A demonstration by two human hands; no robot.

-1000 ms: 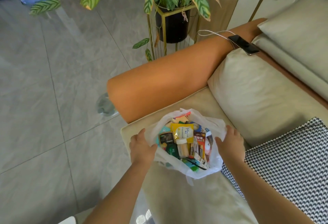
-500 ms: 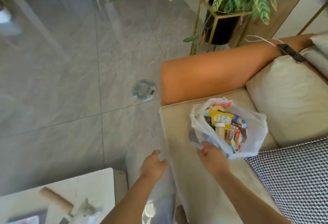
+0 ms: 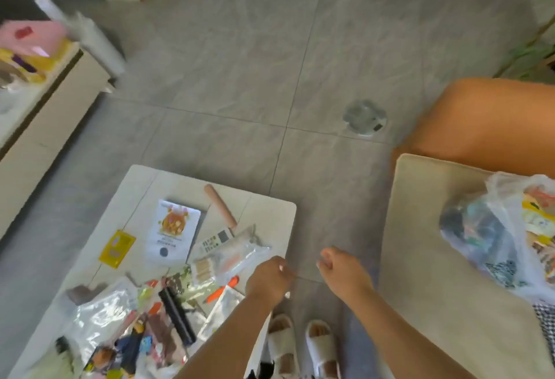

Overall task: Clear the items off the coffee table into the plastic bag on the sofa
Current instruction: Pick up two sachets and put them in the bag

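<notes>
The white coffee table (image 3: 270, 213) at lower left carries several items: a yellow sachet (image 3: 117, 248), a white packet with an orange picture (image 3: 174, 233), a wooden roller (image 3: 220, 209), clear plastic packs (image 3: 231, 260), a black tube (image 3: 177, 317) and small toys. My left hand (image 3: 268, 279) hovers over the table's right edge, fingers loosely curled, holding nothing. My right hand (image 3: 342, 270) hangs between table and sofa, loosely curled and empty. The white plastic bag (image 3: 492, 228), full of items, sits on the beige sofa seat (image 3: 420, 228) at right.
The orange sofa armrest (image 3: 486, 120) rises at right. A round floor outlet (image 3: 365, 117) sits in the grey tiles. A low cabinet (image 3: 45, 114) with pink and yellow things stands at left. My white slippers (image 3: 300, 345) are between table and sofa.
The view has swung left from the sofa to the coffee table. Both hands let go of the bag and moved left; the left one is now over the table's edge.
</notes>
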